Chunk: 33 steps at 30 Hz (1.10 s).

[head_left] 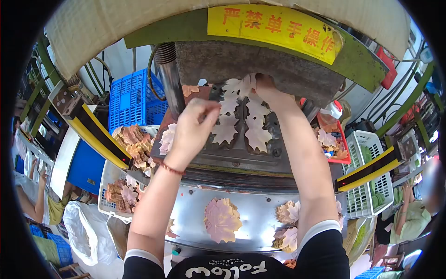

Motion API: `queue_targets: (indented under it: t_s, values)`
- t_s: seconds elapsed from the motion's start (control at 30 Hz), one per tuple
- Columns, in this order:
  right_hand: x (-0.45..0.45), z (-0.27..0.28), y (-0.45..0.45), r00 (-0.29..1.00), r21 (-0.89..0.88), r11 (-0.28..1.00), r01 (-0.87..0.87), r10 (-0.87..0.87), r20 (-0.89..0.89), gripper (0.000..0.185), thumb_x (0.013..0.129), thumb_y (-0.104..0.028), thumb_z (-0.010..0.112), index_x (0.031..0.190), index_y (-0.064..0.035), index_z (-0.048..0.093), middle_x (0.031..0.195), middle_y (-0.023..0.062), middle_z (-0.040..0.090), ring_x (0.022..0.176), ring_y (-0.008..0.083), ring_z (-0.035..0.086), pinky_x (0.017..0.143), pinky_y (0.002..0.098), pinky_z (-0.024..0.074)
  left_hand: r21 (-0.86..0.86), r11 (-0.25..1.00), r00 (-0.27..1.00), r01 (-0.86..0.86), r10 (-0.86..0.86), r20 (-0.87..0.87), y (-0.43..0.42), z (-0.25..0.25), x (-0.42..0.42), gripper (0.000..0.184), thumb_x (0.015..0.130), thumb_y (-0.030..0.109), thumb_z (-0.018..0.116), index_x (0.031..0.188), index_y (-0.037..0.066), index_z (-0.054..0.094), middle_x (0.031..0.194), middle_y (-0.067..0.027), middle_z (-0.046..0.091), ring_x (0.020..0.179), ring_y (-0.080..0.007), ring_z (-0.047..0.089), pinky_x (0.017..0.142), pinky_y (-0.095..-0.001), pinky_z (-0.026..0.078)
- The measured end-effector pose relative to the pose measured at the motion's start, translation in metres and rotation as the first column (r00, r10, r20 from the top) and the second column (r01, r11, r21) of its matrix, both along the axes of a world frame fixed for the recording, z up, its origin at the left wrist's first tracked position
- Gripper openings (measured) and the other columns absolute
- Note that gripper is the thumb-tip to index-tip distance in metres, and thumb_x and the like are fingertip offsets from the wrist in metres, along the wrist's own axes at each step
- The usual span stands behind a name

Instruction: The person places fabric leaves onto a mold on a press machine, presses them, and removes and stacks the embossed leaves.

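A dark metal mould [240, 125] lies on the press bed, with pale maple-leaf pieces [257, 135] set in its two rows of cavities. My right hand [268, 88] is at the mould's far end, fingers closed on the edge of a pale leaf piece [241, 87]. Over the mould's left side is my left hand [199, 122], its fingers curled and thumb drawn in; whatever it may hold is hidden. A leaf piece [168, 138] rests left of my left wrist. On the steel ledge nearer me lie a stack of leaf pieces [223, 221] and more leaf piles [289, 213] at the right.
The press's upper block [251, 63] hangs above the mould, between steel posts [171, 81]. Yellow-black bars [100, 135] flank both sides. Leaf-filled baskets [114, 174] stand left, with a blue crate [134, 100] behind; a red tray [344, 144] and white baskets [367, 209] stand right. Other people are at both edges.
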State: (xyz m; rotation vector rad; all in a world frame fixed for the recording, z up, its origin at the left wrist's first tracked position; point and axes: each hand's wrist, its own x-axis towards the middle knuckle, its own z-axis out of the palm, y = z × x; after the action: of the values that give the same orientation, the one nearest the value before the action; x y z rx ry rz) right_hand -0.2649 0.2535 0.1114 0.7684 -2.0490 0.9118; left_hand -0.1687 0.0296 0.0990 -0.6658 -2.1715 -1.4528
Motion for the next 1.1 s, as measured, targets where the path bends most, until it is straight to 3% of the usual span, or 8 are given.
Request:
queue_targets:
  t_s: [0.23,0.37,0.5,0.6,0.7,0.83,0.93,1.1]
  values:
    - [0.061,0.016,-0.012,0.728,-0.197,0.971,0.136,0.037,0.684,0.025,0.093,-0.030,0.055,0.099,-0.0059,0.060,0.066,0.0019,0.054,0.057,0.0106,0.050,0.052,0.0279,0.0393,0.011,0.993,0.952,-0.115,0.107,0.287,0.059,0.043,-0.057,0.025,0.079,0.025,0.069,0.091,0.003,0.071,0.091,-0.0102,0.070,0.082,-0.0191,0.066,0.072,-0.0314,0.050]
    - [0.068,0.023,-0.013,0.688,-0.377,0.925,0.048,0.243,0.684,0.020,0.095,-0.025,0.054,0.101,-0.0069,0.059,0.073,0.0005,0.056,0.059,0.0091,0.050,0.051,0.0253,0.0369,-0.608,0.744,0.960,-0.276,0.184,-0.211,0.098,0.048,-0.064,0.027,0.072,0.029,0.068,0.079,0.003,0.070,0.087,-0.0168,0.070,0.076,-0.0309,0.067,0.069,-0.0401,0.053]
    - [0.001,-0.047,0.002,0.966,-0.413,0.902,-0.129,0.209,0.155,0.020,0.095,-0.022,0.056,0.108,-0.0070,0.057,0.081,0.0016,0.059,0.068,0.0101,0.055,0.060,0.0248,0.0451,0.214,0.969,0.989,0.120,-0.136,0.062,0.090,0.064,0.014,0.020,0.080,0.018,0.059,0.077,0.000,0.067,0.070,-0.0147,0.063,0.058,-0.0277,0.059,0.057,-0.0364,0.047]
    - [0.061,-0.024,-0.008,0.984,-0.182,0.970,0.159,-0.142,0.104,0.019,0.095,-0.017,0.057,0.110,-0.0053,0.056,0.093,0.0047,0.060,0.078,0.0112,0.058,0.069,0.0246,0.0482,-0.151,0.897,0.867,0.415,-0.441,-0.233,0.057,0.053,0.067,0.013,0.082,0.014,0.059,0.077,0.003,0.061,0.084,-0.0112,0.061,0.082,-0.0298,0.059,0.074,-0.0369,0.046]
    - [0.178,0.001,-0.014,0.805,-0.626,0.779,0.025,0.356,0.475,0.021,0.094,-0.015,0.059,0.113,-0.0062,0.058,0.088,0.0008,0.062,0.076,0.0122,0.060,0.074,0.0266,0.0507,-0.313,0.850,0.739,0.425,-0.525,-0.423,0.018,0.041,0.135,0.011,0.074,0.013,0.069,0.078,0.005,0.062,0.089,-0.0089,0.059,0.079,-0.0301,0.057,0.072,-0.0414,0.048]
    - [0.302,-0.045,0.016,0.945,0.051,0.990,0.133,-0.142,0.295,0.006,0.086,-0.002,0.064,0.091,0.0006,0.064,0.086,0.0101,0.069,0.072,0.0160,0.065,0.065,0.0271,0.0527,-0.480,0.810,0.737,0.336,-0.544,-0.401,-0.056,-0.006,0.194,0.017,0.072,0.020,0.075,0.082,0.010,0.066,0.092,-0.0040,0.061,0.072,-0.0214,0.058,0.063,-0.0343,0.046]
    - [0.389,-0.122,0.020,0.706,0.206,0.962,0.179,-0.271,0.654,0.010,0.084,-0.008,0.065,0.093,-0.0034,0.067,0.091,0.0133,0.070,0.085,0.0230,0.068,0.077,0.0360,0.0530,-0.602,0.771,0.862,0.208,-0.436,-0.260,-0.098,-0.060,0.224,0.020,0.071,0.023,0.076,0.087,0.013,0.069,0.091,-0.0008,0.061,0.072,-0.0178,0.057,0.060,-0.0316,0.044]
    - [0.434,-0.164,-0.022,0.859,0.452,0.853,0.261,-0.419,0.295,0.018,0.078,-0.020,0.070,0.094,-0.0118,0.069,0.099,0.0111,0.068,0.094,0.0295,0.064,0.084,0.0451,0.0485,-0.691,0.718,0.953,0.081,-0.259,-0.156,-0.114,-0.144,0.256,0.021,0.073,0.025,0.075,0.090,0.014,0.068,0.090,0.0008,0.061,0.077,-0.0177,0.057,0.065,-0.0323,0.043]
